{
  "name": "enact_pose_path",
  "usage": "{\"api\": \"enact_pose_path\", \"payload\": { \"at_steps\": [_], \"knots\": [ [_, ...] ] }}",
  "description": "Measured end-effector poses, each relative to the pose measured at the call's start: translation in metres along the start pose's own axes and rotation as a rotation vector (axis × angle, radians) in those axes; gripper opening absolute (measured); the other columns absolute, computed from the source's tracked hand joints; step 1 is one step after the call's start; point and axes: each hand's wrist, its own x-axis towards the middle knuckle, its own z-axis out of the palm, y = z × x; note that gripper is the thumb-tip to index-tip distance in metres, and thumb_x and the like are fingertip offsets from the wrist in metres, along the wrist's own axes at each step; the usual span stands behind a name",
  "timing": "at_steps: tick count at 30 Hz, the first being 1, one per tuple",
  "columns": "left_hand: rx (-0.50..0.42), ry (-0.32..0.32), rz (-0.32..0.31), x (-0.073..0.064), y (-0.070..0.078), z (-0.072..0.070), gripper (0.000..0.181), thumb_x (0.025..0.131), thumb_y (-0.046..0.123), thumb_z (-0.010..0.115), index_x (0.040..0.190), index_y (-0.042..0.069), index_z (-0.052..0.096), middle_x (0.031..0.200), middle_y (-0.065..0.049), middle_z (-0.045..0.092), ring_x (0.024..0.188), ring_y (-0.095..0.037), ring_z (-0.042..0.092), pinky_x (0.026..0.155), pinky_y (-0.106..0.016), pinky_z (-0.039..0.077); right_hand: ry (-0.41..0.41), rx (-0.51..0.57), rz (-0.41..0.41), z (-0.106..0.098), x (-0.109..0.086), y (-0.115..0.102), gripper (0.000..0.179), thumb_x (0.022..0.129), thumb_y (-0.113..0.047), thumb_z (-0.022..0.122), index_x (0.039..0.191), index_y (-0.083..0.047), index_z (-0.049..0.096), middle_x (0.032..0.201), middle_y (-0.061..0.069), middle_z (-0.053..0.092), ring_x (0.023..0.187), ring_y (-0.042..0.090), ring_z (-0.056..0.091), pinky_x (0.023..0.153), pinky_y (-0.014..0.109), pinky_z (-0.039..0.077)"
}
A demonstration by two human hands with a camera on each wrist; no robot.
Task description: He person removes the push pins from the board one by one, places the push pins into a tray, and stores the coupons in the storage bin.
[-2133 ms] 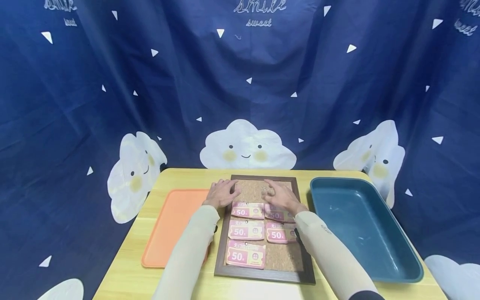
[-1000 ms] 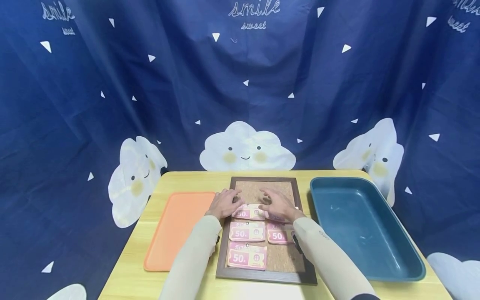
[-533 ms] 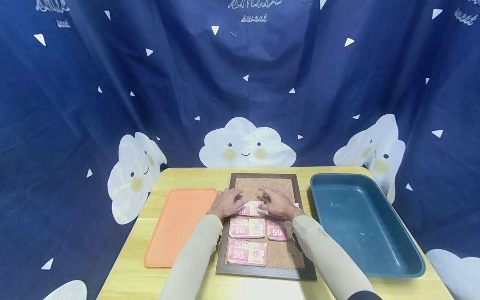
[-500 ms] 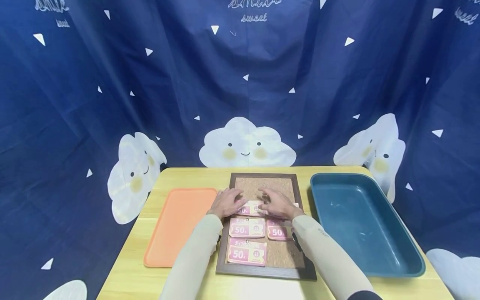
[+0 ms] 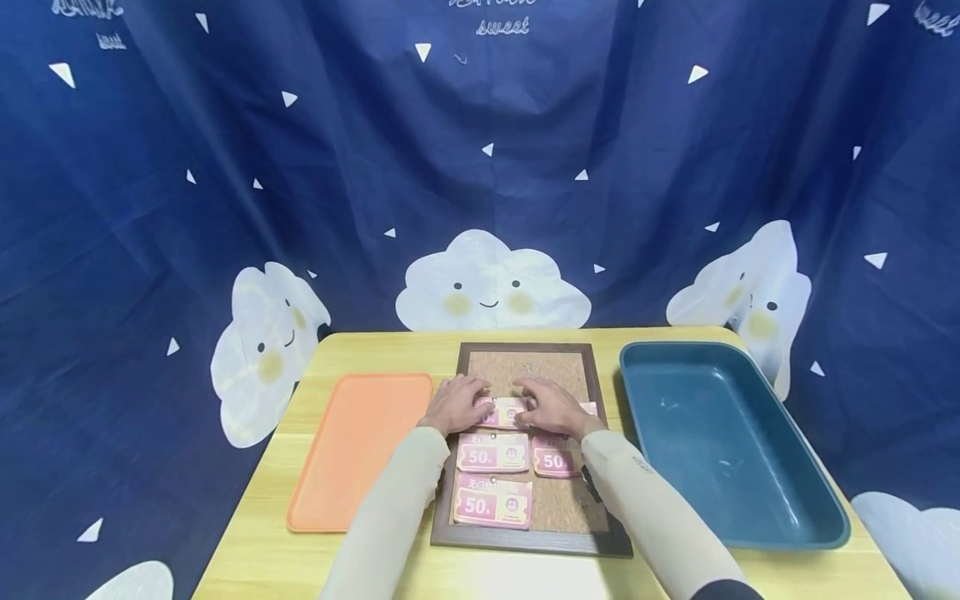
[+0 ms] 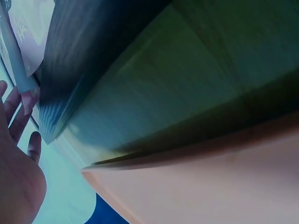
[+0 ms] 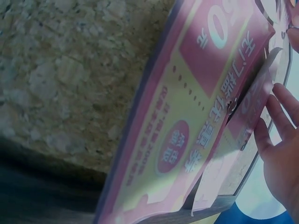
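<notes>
Several pink and yellow paper coupons lie in two columns on a cork board (image 5: 573, 512) with a dark frame. The left hand (image 5: 456, 403) rests over the left end of the top-left coupon (image 5: 504, 414), its fingers loosely bent. From the other side the right hand (image 5: 553, 407) reaches over, thumb overlapping that coupon's right end and index finger extended beyond its top edge. The top-right coupon (image 7: 219, 168) is mostly under the right hand in the head view; the right wrist view shows its edge raised. In the left wrist view, the fingers (image 6: 21, 121) are spread beside the board.
An orange tray (image 5: 360, 454) lies left of the board. To the right stands a deep teal bin (image 5: 731, 454). Small clear bits (image 5: 528, 367) sit on the upper cork. A dark blue curtain (image 5: 420, 150) hangs behind the wooden table (image 5: 382, 350).
Both hands have come from above the top row toward the user and inward, onto the top-left coupon. Lately the right thumb has shifted slightly over its right end. The head view has tilted slightly.
</notes>
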Motion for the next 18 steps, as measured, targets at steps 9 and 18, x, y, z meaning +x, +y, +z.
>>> {"api": "enact_pose_path", "payload": {
  "at_steps": [9, 18],
  "knots": [
    [0.018, 0.015, 0.021, 0.0043, 0.0008, 0.0071, 0.043, 0.09, 0.047, 0.057, 0.125, 0.023, 0.062, 0.124, 0.004, 0.061, 0.11, -0.019, 0.054, 0.092, -0.038, 0.04, 0.008, -0.018, -0.014, 0.0043, 0.0029, 0.0018, 0.076, 0.073, -0.04, 0.079, 0.141, -0.023, 0.049, 0.128, 0.002, 0.063, 0.125, 0.026, 0.054, 0.108, 0.05, 0.037],
    [0.03, -0.005, -0.002, 0.0074, 0.0029, 0.0099, 0.034, 0.092, 0.043, 0.055, 0.119, 0.024, 0.064, 0.119, 0.003, 0.059, 0.109, -0.019, 0.052, 0.088, -0.038, 0.039, 0.013, -0.064, -0.029, 0.0077, 0.0031, 0.0049, 0.077, 0.072, -0.044, 0.079, 0.14, -0.027, 0.049, 0.138, 0.001, 0.056, 0.134, 0.028, 0.047, 0.113, 0.051, 0.03]
  ]
}}
